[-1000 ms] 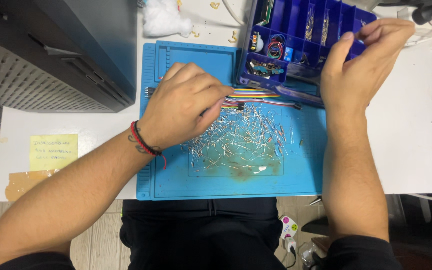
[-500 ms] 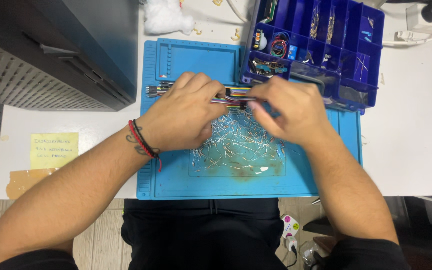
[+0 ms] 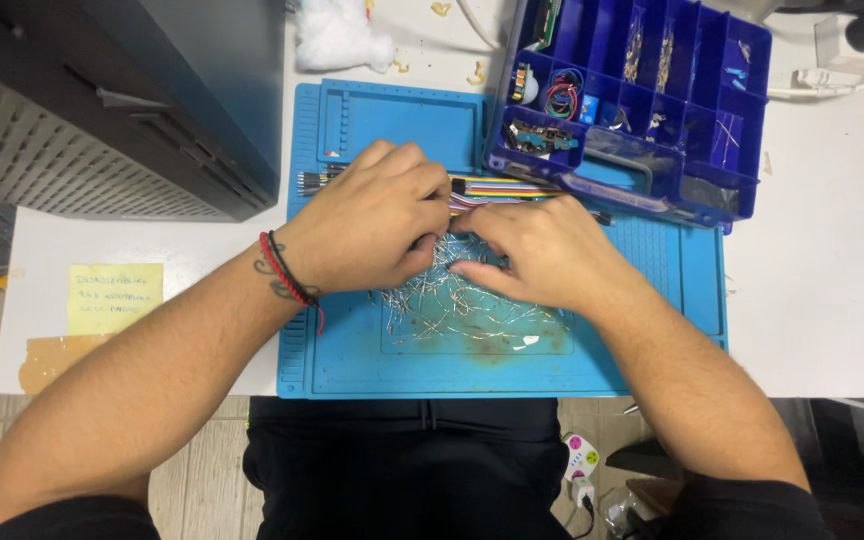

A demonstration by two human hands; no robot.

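My left hand (image 3: 377, 225) and my right hand (image 3: 542, 250) rest side by side on a blue work mat (image 3: 372, 350), fingers curled down into a pile of small silvery wire-legged components (image 3: 452, 305). The fingertips of both hands pinch into the pile's upper edge; what they hold is hidden. A flat band of multicoloured jumper wires (image 3: 507, 188) lies across the mat just beyond my knuckles, its pin ends (image 3: 312, 182) sticking out left of my left hand. A red and black bracelet circles my left wrist.
A blue compartment box (image 3: 652, 110) with small parts stands open at the mat's far right. A dark cabinet (image 3: 112, 110) fills the left. A white cotton wad (image 3: 337, 40) lies behind the mat, a yellow note (image 3: 112, 297) on the white table (image 3: 812, 300) at left.
My right hand has come down from the compartment box to the mat and now sits beside my left hand on the component pile. My left hand has stayed put.
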